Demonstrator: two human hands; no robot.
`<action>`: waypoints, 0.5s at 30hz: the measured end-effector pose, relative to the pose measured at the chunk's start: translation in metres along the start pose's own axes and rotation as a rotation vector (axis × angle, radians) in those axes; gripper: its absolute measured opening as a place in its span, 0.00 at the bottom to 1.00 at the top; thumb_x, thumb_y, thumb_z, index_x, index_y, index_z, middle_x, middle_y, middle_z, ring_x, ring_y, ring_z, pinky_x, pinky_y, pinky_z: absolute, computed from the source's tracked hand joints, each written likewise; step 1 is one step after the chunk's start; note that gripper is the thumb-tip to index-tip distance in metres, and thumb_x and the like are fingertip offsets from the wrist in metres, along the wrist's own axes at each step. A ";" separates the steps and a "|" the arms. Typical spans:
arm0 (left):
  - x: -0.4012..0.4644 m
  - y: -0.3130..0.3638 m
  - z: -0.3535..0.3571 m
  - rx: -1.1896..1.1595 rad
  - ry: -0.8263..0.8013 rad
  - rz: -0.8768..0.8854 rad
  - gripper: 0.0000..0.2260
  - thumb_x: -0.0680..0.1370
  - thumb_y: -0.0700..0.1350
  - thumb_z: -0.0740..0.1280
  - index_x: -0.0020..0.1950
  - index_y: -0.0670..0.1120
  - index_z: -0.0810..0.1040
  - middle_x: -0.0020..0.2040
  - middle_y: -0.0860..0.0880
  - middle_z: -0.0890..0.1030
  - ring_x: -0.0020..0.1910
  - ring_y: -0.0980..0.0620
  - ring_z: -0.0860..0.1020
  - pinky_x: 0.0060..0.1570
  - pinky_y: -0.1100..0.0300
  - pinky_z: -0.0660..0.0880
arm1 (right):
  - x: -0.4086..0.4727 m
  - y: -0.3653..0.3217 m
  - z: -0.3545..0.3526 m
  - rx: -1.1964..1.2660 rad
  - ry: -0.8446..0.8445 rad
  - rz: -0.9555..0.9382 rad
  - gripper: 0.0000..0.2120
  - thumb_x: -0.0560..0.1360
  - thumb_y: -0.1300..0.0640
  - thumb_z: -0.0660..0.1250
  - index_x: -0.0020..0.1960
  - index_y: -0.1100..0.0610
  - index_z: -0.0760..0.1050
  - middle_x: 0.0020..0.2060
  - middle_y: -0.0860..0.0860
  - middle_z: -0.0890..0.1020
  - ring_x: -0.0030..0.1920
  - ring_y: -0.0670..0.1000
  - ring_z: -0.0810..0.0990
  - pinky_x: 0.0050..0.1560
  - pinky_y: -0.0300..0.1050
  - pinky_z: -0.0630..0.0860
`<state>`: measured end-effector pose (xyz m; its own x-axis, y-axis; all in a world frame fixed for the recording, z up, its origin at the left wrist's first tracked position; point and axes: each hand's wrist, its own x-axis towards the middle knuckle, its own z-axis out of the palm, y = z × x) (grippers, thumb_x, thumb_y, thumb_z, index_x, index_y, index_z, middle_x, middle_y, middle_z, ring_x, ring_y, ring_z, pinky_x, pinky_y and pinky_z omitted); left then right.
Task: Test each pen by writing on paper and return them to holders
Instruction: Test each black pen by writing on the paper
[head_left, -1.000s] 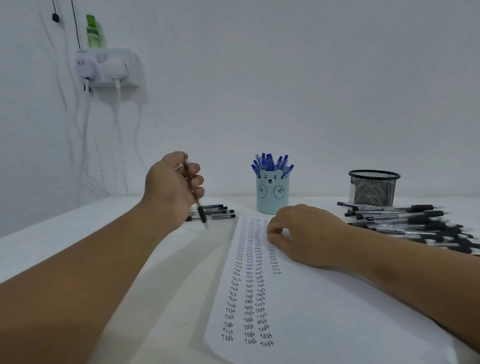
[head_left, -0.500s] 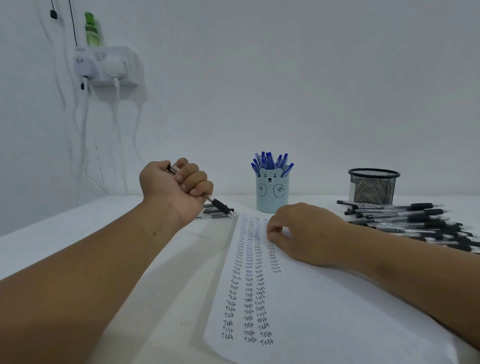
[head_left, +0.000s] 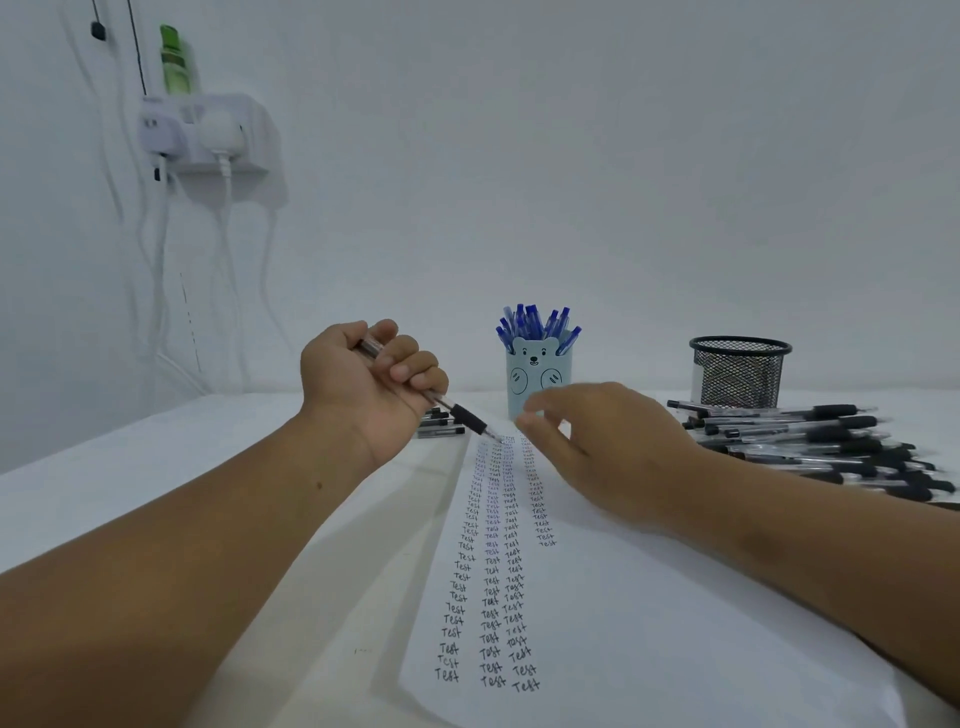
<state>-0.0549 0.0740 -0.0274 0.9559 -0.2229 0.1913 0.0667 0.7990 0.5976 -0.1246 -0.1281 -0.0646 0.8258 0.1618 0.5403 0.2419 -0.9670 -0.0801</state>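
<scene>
My left hand (head_left: 371, 387) grips a clear pen with a black grip (head_left: 465, 415) in its fist, tip pointing down-right at the top of the paper (head_left: 649, 623). The sheet carries three columns of the word "Test". My right hand (head_left: 602, 441) is raised just above the paper's top, blurred, its fingers loosely spread close to the pen tip. A light blue bear holder (head_left: 537, 376) full of blue pens stands behind. A black mesh holder (head_left: 737, 371) stands at the right, behind a pile of black pens (head_left: 810, 441).
A few black pens (head_left: 441, 423) lie on the white table (head_left: 130, 467) behind my left hand. On the wall at the upper left hangs a power strip (head_left: 202, 132) with cables and a green bottle (head_left: 174, 62).
My right hand lifted off the paper and moved toward the pen tip. My left hand turned the pen from hanging downward to pointing right and lowered its tip to the paper's top.
</scene>
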 end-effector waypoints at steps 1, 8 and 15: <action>-0.001 -0.003 0.003 0.005 -0.009 -0.003 0.09 0.77 0.43 0.52 0.39 0.45 0.67 0.27 0.51 0.60 0.24 0.52 0.60 0.30 0.63 0.62 | -0.001 -0.002 -0.001 0.032 0.057 -0.038 0.26 0.78 0.32 0.48 0.62 0.44 0.76 0.52 0.39 0.79 0.42 0.39 0.74 0.44 0.41 0.69; -0.014 -0.020 0.013 0.035 -0.154 -0.070 0.07 0.68 0.40 0.56 0.43 0.42 0.70 0.30 0.46 0.65 0.29 0.47 0.71 0.37 0.56 0.72 | 0.002 -0.007 0.006 -0.100 0.303 -0.260 0.23 0.76 0.34 0.56 0.48 0.47 0.84 0.36 0.42 0.67 0.32 0.45 0.65 0.27 0.37 0.57; -0.009 -0.016 0.004 0.487 -0.177 -0.053 0.14 0.83 0.48 0.54 0.51 0.42 0.76 0.47 0.40 0.82 0.50 0.39 0.80 0.57 0.47 0.76 | 0.004 0.002 -0.002 -0.042 0.082 -0.020 0.16 0.80 0.46 0.62 0.35 0.48 0.67 0.32 0.45 0.72 0.37 0.53 0.72 0.37 0.45 0.66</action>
<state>-0.0652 0.0614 -0.0355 0.8892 -0.3803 0.2545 -0.0677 0.4408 0.8951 -0.1217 -0.1298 -0.0604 0.7761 0.1666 0.6082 0.2354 -0.9713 -0.0343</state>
